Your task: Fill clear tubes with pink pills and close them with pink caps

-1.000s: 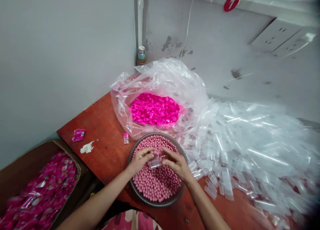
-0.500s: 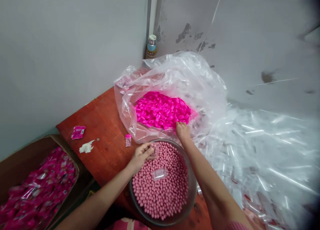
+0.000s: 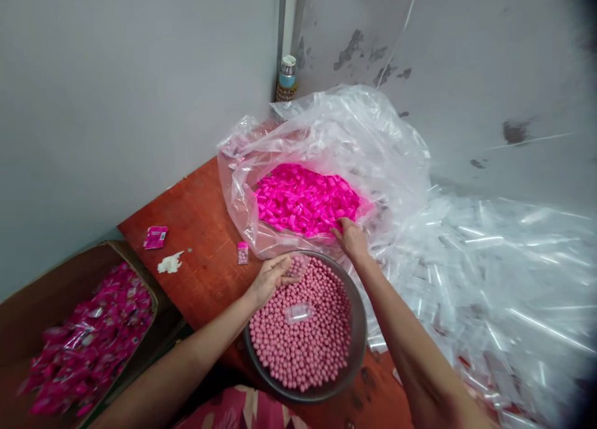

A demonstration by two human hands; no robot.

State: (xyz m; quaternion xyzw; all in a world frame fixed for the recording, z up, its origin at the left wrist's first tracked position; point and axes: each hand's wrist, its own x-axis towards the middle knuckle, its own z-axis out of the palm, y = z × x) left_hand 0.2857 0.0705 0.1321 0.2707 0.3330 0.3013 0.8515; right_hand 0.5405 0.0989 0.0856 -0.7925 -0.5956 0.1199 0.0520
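Over the upper left rim of a metal bowl [image 3: 361,345] filled with pink bead-like balls [image 3: 303,351], my left hand [image 3: 273,278] pinches a small clear container [image 3: 298,265] with pink balls showing through it. Another clear container [image 3: 299,313] lies on its side on the balls. My right hand [image 3: 353,237] is at the front edge of a heap of bright pink plastic caps [image 3: 305,199], its visible fingers apart. Nothing shows between them, though the fingertips meet the caps. The heap lies in a large clear plastic bag [image 3: 387,149] behind the bowl.
A filled container with a pink cap [image 3: 243,253] stands on the red-brown table [image 3: 200,199], near a pink packet [image 3: 155,237] and a white scrap [image 3: 170,263]. Left is a carton [image 3: 153,292] of pink packets. Clear plastic [image 3: 489,261] covers the right side. A bottle [image 3: 288,74] stands behind.
My right hand has loosened from a closed shape to parted fingers at the caps. My left hand still holds the clear container over the bowl. The view has shifted slightly.
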